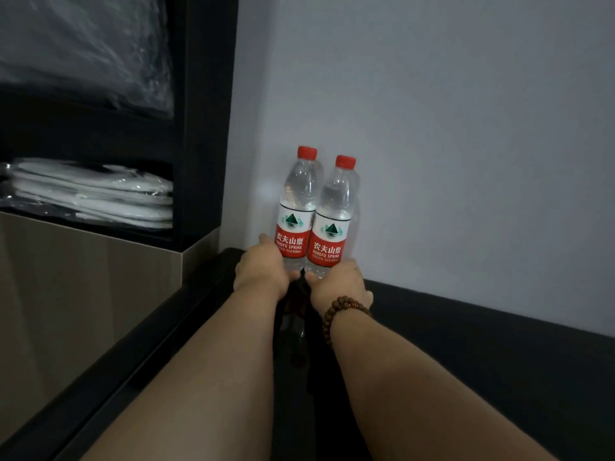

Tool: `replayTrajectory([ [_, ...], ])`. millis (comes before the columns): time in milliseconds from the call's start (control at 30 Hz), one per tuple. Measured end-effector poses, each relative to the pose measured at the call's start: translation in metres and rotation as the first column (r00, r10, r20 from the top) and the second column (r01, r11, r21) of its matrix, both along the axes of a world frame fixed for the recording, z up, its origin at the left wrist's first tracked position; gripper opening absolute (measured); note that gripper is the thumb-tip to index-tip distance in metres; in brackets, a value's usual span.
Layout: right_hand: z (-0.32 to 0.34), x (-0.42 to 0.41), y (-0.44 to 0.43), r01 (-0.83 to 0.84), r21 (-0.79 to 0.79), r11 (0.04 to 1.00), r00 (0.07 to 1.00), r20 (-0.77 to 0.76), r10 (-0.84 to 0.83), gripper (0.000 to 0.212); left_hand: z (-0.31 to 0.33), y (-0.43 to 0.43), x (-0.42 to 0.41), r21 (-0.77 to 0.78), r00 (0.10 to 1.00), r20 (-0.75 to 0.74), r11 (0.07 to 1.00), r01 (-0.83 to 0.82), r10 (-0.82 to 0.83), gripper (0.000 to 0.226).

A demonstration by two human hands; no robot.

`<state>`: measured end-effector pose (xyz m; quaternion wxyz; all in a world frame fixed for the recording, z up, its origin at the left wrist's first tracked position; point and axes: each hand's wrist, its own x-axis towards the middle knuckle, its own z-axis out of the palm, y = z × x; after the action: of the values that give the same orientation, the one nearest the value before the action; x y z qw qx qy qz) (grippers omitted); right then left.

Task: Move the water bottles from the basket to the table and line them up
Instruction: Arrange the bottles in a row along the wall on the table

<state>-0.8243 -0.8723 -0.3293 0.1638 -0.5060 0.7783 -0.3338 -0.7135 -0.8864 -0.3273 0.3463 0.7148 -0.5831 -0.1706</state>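
Left bottle (296, 207) and right bottle (334, 221) are standing upright mid-frame, touching, right by the wall (432, 128) above the dark tabletop (466, 344). Left hand (261, 271) is gripping the left one low down, right hand (339, 284) is gripping the other, both arms stretching straight out.

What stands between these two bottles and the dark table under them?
Nothing visible. The left hand grips the left bottle and the right hand the right bottle, low down, upright, side by side near the wall. Their bases over the dark table are hidden behind the hands.
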Motion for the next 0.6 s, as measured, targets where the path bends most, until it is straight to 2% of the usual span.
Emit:
replayTrajectory([
  [67, 0.003, 0.002, 0.01, 0.019, -0.008, 1.0, 1.0, 0.014, -0.018, 0.088, 0.009, 0.009, 0.006, 0.038, 0.993, 0.116, 0.999, -0.006, 0.001, 0.048],
  [100, 0.005, 0.003, 0.016, 0.015, -0.013, 1.0, 1.0, 0.003, -0.015, 0.089, 0.014, 0.015, 0.009, 0.051, 0.986, 0.167, 0.999, -0.014, 0.005, 0.04],
  [167, 0.012, 0.007, 0.033, 0.014, -0.004, 1.0, 1.0, 0.011, -0.014, 0.076, 0.023, 0.028, 0.02, 0.069, 0.967, 0.255, 0.997, -0.021, 0.003, 0.028],
  [300, 0.044, 0.013, 0.076, 0.008, 0.104, 0.995, 0.992, 0.122, -0.021, 0.05, 0.058, 0.068, 0.042, 0.134, 0.925, 0.377, 0.991, -0.01, -0.041, 0.027],
  [500, 0.124, 0.027, 0.175, -0.164, 0.161, 0.973, 0.954, 0.275, 0.115, 0.04, 0.16, 0.169, 0.056, 0.13, 0.875, 0.48, 0.991, -0.009, -0.055, 0.024],
  [600, 0.175, 0.026, 0.239, -0.262, 0.12, 0.958, 0.944, 0.238, 0.228, 0.032, 0.21, 0.228, 0.05, 0.161, 0.85, 0.52, 0.987, 0.003, -0.088, 0.03],
])
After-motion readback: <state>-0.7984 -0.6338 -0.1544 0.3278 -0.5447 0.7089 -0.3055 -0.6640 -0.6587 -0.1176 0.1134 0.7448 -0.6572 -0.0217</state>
